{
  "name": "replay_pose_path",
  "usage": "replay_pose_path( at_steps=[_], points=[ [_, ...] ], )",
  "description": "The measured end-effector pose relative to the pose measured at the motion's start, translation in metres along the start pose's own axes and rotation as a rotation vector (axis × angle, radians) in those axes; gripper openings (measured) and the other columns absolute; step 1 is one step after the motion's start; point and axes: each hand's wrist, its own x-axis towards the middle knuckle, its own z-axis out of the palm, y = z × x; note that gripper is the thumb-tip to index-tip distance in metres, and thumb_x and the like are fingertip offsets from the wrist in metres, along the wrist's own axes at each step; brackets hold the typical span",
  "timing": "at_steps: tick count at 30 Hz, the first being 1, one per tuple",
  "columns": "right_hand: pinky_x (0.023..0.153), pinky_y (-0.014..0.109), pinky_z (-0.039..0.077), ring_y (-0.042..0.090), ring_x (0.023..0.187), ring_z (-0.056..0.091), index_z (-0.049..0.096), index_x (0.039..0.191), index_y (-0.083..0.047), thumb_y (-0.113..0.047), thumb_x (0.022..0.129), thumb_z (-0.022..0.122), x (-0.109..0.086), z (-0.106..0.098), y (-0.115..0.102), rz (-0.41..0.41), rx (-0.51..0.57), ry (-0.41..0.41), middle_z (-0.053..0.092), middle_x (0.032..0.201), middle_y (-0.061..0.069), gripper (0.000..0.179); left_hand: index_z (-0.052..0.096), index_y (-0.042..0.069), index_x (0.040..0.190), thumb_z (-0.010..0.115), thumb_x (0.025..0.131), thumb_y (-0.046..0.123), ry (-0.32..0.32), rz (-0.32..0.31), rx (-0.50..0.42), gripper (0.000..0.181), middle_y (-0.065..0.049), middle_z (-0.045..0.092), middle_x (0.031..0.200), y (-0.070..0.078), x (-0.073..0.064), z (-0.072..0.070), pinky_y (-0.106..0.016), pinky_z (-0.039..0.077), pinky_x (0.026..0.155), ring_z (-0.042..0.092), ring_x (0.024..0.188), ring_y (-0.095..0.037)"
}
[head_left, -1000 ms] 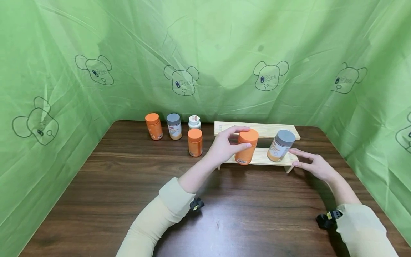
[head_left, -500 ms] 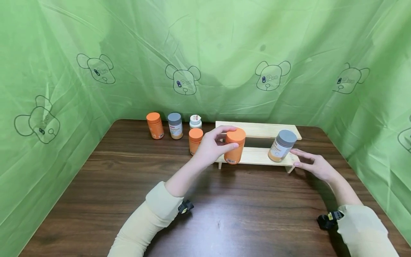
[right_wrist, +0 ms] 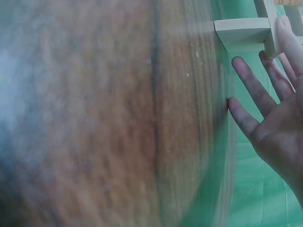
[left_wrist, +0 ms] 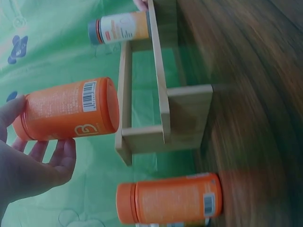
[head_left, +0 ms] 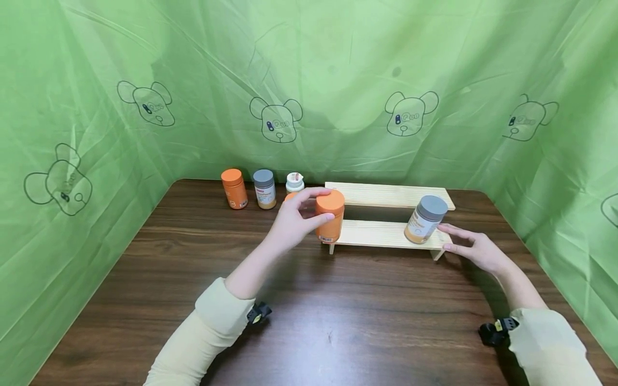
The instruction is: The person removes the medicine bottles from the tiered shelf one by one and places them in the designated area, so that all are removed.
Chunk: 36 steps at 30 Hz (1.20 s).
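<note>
My left hand (head_left: 288, 224) grips an orange bottle with an orange lid (head_left: 330, 217), thumb and fingers on opposite sides. It is upright in front of the left end of a two-step wooden rack (head_left: 369, 234). In the left wrist view, the orange bottle (left_wrist: 64, 111) shows its barcode and appears lifted off the rack. A grey-lidded bottle (head_left: 426, 220) with a white label stands on the lower step, near its right end. My right hand (head_left: 478, 251) has its fingers extended at that end, fingertips touching the wood. In the right wrist view the right hand (right_wrist: 284, 118) has spread fingers.
Left of the rack stand another orange bottle (head_left: 234, 189), a grey-lidded bottle (head_left: 265, 190) and a small white bottle (head_left: 294, 183). One more orange bottle (left_wrist: 170, 199) is mostly behind my left hand in the head view. Green cloth (head_left: 338, 64) surrounds the dark wooden table (head_left: 338, 311).
My left hand has moved left along the rack with the orange bottle, from its middle to its left end, now covering most of another orange bottle. My right hand stays in place.
</note>
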Motion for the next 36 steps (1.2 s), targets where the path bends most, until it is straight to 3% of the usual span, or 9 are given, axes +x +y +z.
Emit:
replay_pose_path(
  at_steps=[7, 11, 18, 26, 30, 36],
  points=[
    [0.094, 0.003, 0.023, -0.015, 0.122, 0.03, 0.05, 0.138, -0.023, -0.027, 0.089, 0.066, 0.0, -0.001, 0.0, -0.004, 0.003, -0.001, 0.042, 0.146, 0.006, 0.051, 0.059, 0.001, 0.123, 0.072, 0.08, 0.002, 0.016, 0.007, -0.046, 0.044, -0.016, 0.061, 0.121, -0.005, -0.003, -0.02, -0.047, 0.048, 0.091, 0.059, 0.109, -0.031],
    [0.093, 0.003, 0.023, -0.016, 0.122, 0.029, 0.048, 0.139, -0.021, -0.027, 0.09, 0.065, 0.0, -0.001, -0.001, -0.015, -0.001, -0.011, 0.04, 0.146, 0.01, 0.053, 0.059, 0.002, 0.122, 0.073, 0.08, 0.003, 0.039, 0.014, -0.008, 0.045, -0.014, 0.06, 0.123, -0.013, -0.007, -0.031, -0.048, 0.048, 0.091, 0.059, 0.107, -0.029],
    [0.09, 0.0, 0.023, -0.019, 0.119, 0.029, 0.049, 0.139, -0.019, -0.025, 0.089, 0.066, 0.0, 0.0, -0.002, -0.019, 0.014, -0.003, 0.041, 0.145, 0.012, 0.053, 0.06, 0.013, 0.123, 0.075, 0.08, 0.01, 0.067, 0.034, 0.048, 0.046, -0.005, 0.063, 0.121, -0.043, -0.008, -0.051, -0.04, 0.05, 0.09, 0.062, 0.102, -0.019],
    [0.091, 0.002, 0.023, -0.019, 0.119, 0.029, 0.048, 0.139, -0.019, -0.025, 0.089, 0.066, 0.0, -0.001, -0.003, -0.023, 0.009, -0.007, 0.041, 0.145, 0.013, 0.053, 0.059, 0.004, 0.122, 0.074, 0.08, 0.006, 0.103, 0.025, 0.133, 0.044, -0.014, 0.064, 0.115, -0.027, -0.02, -0.07, -0.023, 0.052, 0.078, 0.063, 0.094, -0.026],
    [0.092, 0.002, 0.023, -0.019, 0.12, 0.028, 0.048, 0.14, -0.019, -0.026, 0.09, 0.065, 0.0, -0.001, -0.002, -0.022, 0.009, -0.011, 0.04, 0.146, 0.013, 0.054, 0.06, 0.004, 0.121, 0.074, 0.08, 0.006, 0.126, 0.024, 0.17, 0.043, -0.015, 0.066, 0.111, -0.031, -0.022, -0.078, -0.019, 0.05, 0.072, 0.061, 0.086, -0.022],
    [0.091, 0.001, 0.023, -0.016, 0.121, 0.029, 0.049, 0.139, -0.02, -0.026, 0.089, 0.066, 0.0, -0.001, -0.002, -0.022, 0.008, -0.001, 0.041, 0.145, 0.012, 0.053, 0.06, 0.003, 0.121, 0.074, 0.079, 0.004, 0.166, 0.007, 0.147, 0.044, -0.017, 0.065, 0.112, -0.043, -0.022, -0.086, -0.02, 0.051, 0.077, 0.062, 0.093, -0.026]
  ],
)
